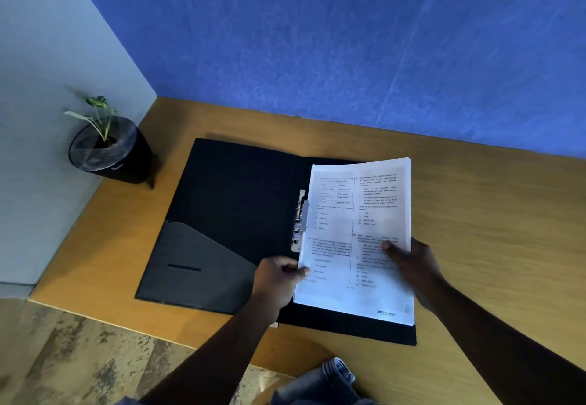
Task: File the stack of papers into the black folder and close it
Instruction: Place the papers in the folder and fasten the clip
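A black folder lies open on a wooden desk, set against a blue wall. Its left flap carries a grey pocket at the near end. A metal clip stands upright along the spine.

Over the folder's right half, a person holds a stack of papers printed with two columns of small text. The stack covers most of that half, and its left edge sits just beside the clip. Whether it rests flat on the folder or is held slightly above cannot be told.

The left hand grips the stack's left edge near the lower corner, thumb on top and fingers curled beneath. The right hand, blurred, clasps the right edge, thumb pressed on the page.

A small plant in a black pot stands at the far left corner of the desk, well apart from the folder.
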Motion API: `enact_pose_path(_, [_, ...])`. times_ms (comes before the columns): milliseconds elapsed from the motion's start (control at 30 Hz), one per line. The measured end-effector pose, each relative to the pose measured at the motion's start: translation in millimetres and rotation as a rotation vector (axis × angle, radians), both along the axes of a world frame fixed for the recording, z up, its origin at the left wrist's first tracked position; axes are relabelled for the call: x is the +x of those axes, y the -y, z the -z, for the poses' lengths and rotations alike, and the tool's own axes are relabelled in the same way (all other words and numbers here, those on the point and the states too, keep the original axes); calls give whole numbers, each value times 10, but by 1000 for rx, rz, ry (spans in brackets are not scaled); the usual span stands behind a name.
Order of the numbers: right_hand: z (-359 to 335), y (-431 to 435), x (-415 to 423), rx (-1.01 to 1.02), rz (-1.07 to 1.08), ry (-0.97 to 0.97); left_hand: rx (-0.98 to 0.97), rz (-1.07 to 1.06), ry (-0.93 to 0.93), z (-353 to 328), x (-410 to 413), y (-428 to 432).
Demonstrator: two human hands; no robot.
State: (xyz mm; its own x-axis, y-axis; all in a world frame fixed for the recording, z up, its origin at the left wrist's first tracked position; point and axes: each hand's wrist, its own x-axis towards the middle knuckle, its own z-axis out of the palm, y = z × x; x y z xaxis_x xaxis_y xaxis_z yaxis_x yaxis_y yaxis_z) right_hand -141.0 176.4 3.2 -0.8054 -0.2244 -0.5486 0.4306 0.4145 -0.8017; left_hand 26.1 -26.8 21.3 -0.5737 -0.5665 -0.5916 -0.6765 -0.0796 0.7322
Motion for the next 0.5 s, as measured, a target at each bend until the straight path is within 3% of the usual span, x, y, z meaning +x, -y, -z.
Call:
enact_pose_path(100, [-31, 70, -17, 35, -43, -15, -24, -19, 18, 41, 23, 23])
enact_pose_path(233, [-62, 134, -77, 209, -72, -226, -97, 6, 29, 77, 57, 28])
enact_pose_path(500, [-30, 123, -220, 395, -151, -346, -299, 109, 34, 96, 129, 19])
